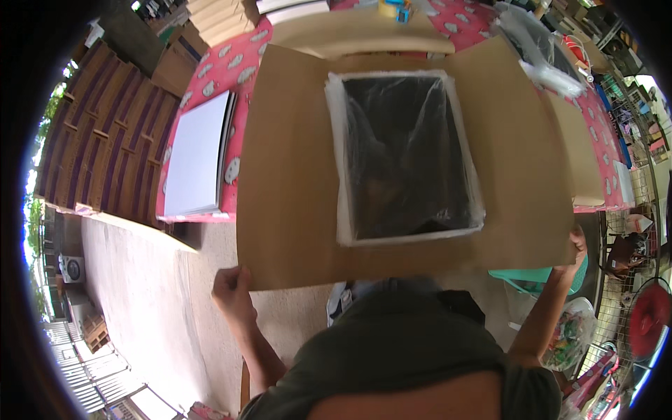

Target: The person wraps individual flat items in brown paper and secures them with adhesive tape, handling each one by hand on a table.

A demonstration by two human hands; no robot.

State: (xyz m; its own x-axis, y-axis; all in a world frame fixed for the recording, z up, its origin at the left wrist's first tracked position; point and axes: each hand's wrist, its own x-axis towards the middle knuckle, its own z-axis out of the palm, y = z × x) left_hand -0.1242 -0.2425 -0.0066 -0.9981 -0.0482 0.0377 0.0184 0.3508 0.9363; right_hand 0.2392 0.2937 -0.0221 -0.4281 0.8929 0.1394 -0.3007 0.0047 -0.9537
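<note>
A large sheet of brown kraft paper lies over the table and sticks out past its near edge. On its middle rests a flat black rectangular item wrapped in clear plastic with pale edges. My left hand pinches the sheet's near left corner. At the near right corner, my right hand grips the paper too, its fingers partly hidden by the sheet. Both near corners are held out beyond the table edge, in front of my body.
A pink patterned cloth covers the table. White sheets or boards are stacked at the left. More brown paper and a tape dispenser lie at the back, clear plastic at the far right. Stacked cartons stand left; a green stool is below right.
</note>
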